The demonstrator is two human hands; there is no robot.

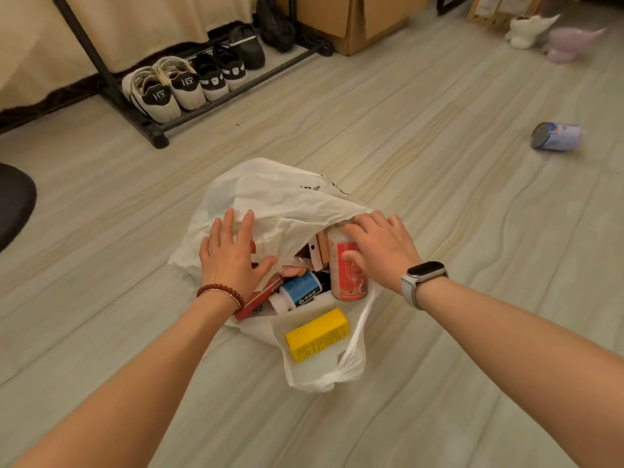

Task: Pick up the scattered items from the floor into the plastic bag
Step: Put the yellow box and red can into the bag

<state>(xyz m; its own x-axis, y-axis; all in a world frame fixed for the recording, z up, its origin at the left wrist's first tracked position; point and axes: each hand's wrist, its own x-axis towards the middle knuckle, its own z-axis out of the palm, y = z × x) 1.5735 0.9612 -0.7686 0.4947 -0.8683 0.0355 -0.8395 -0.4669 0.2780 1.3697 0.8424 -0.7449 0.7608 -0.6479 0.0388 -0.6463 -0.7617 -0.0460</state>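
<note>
A white plastic bag [287,201] lies open on the floor in the middle of the view. Inside it are a yellow box [317,334], a blue-and-white bottle [299,292], a red flat pack [258,298] and some brown cardboard pieces [320,249]. My left hand [233,251] rests flat on the bag's upper flap, fingers spread. My right hand [378,248] is wrapped around the top of a red-and-white can [347,271] at the bag's mouth. A blue-and-white can [557,136] lies on its side on the floor at far right.
A black shoe rack [158,130] with several shoes stands at the back left under a curtain. Cardboard boxes [358,25] sit at the back. Two plush toys, white [526,30] and pink [570,45], lie at the back right. A dark round object [13,201] is at the left edge.
</note>
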